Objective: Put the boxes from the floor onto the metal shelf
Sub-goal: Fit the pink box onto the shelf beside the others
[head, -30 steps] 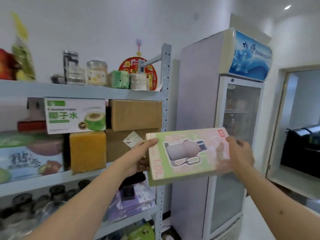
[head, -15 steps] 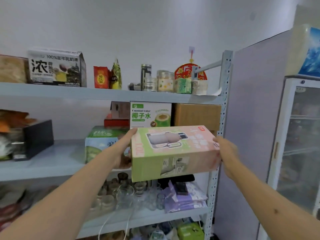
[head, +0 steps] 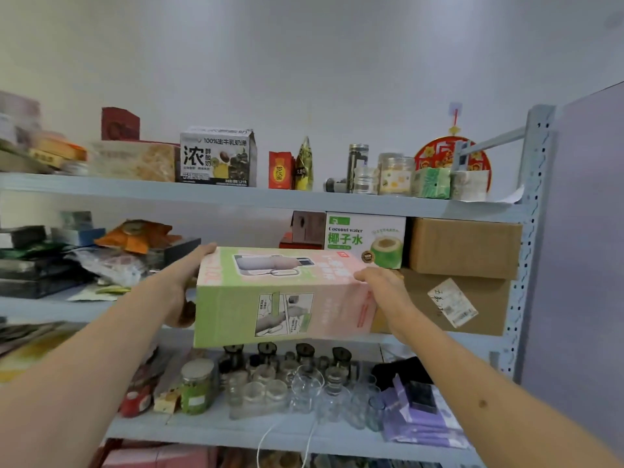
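between the hands, level with the metal shelf's (head: 236, 199) middle tier, the pink-and-green box (head: 283, 295) is held, long axis left-right; left hand (head: 184, 285) and right hand (head: 383, 290) are pressed against its ends, the open gap lying farther in.

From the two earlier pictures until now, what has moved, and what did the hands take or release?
The pink and green cardboard box travelled left, from in front of the glass-door fridge to the middle level of the grey metal shelf, beside the coconut water carton. Nothing was taken or released: the left hand and right hand keep the same grip on the box's two ends. The goods on the shelf stayed in place.
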